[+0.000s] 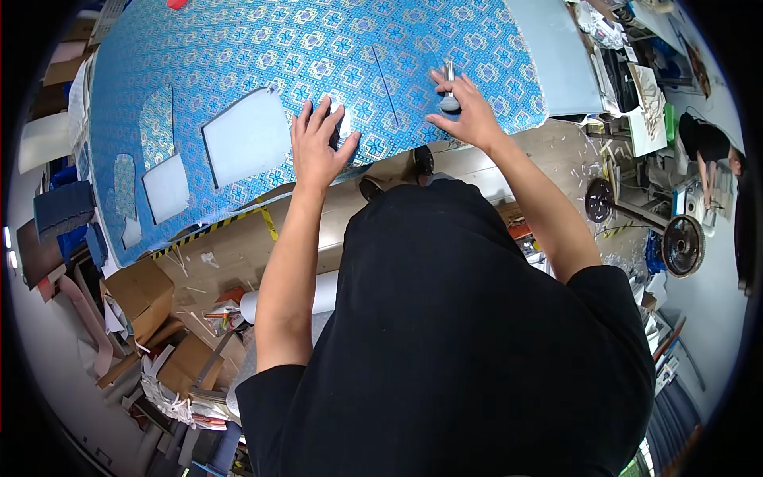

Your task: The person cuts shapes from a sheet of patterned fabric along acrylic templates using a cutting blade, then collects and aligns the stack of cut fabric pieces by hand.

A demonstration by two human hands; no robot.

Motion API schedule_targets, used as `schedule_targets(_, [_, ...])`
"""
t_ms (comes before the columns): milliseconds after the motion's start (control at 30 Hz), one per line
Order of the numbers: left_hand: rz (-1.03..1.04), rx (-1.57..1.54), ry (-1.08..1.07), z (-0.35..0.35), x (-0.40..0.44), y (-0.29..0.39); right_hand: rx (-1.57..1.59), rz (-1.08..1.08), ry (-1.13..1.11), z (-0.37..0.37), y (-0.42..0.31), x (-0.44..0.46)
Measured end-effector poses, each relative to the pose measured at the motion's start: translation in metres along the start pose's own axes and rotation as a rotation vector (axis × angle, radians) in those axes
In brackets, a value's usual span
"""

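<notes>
Blue patterned fabric [318, 48] covers the table, with a dark straight line marked on it between my hands. My left hand [319, 147] lies on the fabric with its fingers spread, beside a cut-out hole [248, 135] that shows a pale surface. Something dark and white shows partly between its thumb and forefinger. Near the front edge, my right hand [469, 111] has its fingers apart around a small metallic tool [450, 91] on the fabric; whether it grips the tool is hard to tell.
More cut-outs [167, 189] lie to the left. Cardboard boxes [139, 298] and scraps stand on the floor at lower left. A fan [683, 245] is at the right, and another person [705, 143] is at the far right. A red object [176, 3] sits at the top.
</notes>
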State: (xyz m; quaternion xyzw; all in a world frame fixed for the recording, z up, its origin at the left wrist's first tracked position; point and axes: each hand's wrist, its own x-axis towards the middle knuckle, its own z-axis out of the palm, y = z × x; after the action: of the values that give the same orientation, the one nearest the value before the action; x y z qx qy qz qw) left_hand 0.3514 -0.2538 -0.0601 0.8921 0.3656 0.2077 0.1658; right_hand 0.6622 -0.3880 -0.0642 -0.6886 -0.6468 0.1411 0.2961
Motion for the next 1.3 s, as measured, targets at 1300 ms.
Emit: schedule_targets(1300, [-0.007, -0.004, -0.002, -0.0022, -0.0008, 0.0016, 0.017, -0.02, 0.009, -0.0027, 0.0002, -0.0011])
